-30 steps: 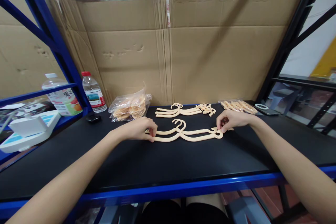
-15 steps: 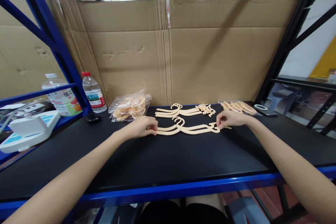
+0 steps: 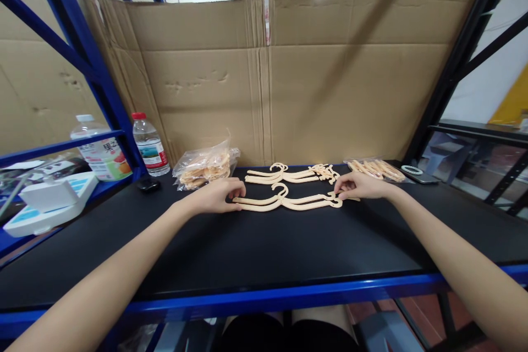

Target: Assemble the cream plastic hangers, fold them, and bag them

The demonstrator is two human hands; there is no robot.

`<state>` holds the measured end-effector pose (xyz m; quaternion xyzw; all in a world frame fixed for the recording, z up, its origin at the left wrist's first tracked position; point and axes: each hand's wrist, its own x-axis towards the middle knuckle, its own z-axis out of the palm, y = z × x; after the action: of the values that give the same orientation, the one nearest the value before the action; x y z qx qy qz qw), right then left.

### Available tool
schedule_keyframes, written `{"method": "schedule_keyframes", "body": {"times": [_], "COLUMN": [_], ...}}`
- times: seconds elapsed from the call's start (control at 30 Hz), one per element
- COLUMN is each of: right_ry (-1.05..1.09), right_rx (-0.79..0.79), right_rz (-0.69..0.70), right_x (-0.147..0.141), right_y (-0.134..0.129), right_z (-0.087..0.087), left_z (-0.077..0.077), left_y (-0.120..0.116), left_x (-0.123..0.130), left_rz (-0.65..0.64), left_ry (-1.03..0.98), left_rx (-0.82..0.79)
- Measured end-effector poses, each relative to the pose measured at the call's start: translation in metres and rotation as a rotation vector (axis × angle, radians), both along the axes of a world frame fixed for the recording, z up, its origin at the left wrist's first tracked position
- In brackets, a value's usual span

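Two cream hangers (image 3: 303, 204) lie on the black tabletop (image 3: 264, 253), close together with their hooks pointing away from me. My left hand (image 3: 220, 195) is at their left ends, thumb and fingers closed round the tips. At the right ends, my right hand (image 3: 355, 185) pinches a small cream piece (image 3: 333, 197) beside the hanger tips. Behind them lies another group of cream hangers (image 3: 264, 177), with a small pile of cream pieces (image 3: 325, 171) at its right end.
Bagged cream parts (image 3: 206, 168) stand at the back left, another bag (image 3: 377, 169) at the back right near a phone (image 3: 421, 176). A red-capped bottle (image 3: 150, 146) and a black object (image 3: 148, 184) are at left. Cardboard (image 3: 206, 82) walls the back.
The front hangers have shifted slightly left. My left hand's fingers have loosened a little at the hanger ends, and my right hand has moved slightly left.
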<state>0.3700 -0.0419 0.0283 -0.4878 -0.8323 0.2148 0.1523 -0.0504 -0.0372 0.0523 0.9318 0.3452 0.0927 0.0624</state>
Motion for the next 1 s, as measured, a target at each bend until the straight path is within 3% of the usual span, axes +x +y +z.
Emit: {"method": "schedule_keyframes", "body": {"times": [0.17, 0.27, 0.43, 0.73, 0.83, 1.0], "right_ry": [0.015, 0.002, 0.0, 0.022, 0.06, 0.164], "right_rx": [0.182, 0.137, 0.063, 0.073, 0.124, 0.268], "right_rz": [0.105, 0.171, 0.121, 0.13, 0.08, -0.119], "right_x": [-0.022, -0.034, -0.033, -0.028, -0.025, -0.017], "right_y": [-0.009, -0.013, -0.012, -0.007, -0.004, 0.004], "right_z": [-0.001, -0.001, -0.001, -0.007, -0.009, -0.011], "left_z": [-0.002, -0.004, -0.007, -0.004, -0.006, -0.012], "left_y": [0.002, 0.004, 0.002, -0.001, 0.003, 0.009], "left_x": [-0.002, 0.001, 0.007, 0.007, 0.003, -0.002], "left_rz": [0.002, -0.02, -0.023, -0.008, 0.058, 0.211], "left_ry": [-0.005, -0.017, -0.033, -0.044, -0.076, -0.126], "left_rx": [-0.103, -0.11, -0.103, -0.072, -0.024, 0.106]}}
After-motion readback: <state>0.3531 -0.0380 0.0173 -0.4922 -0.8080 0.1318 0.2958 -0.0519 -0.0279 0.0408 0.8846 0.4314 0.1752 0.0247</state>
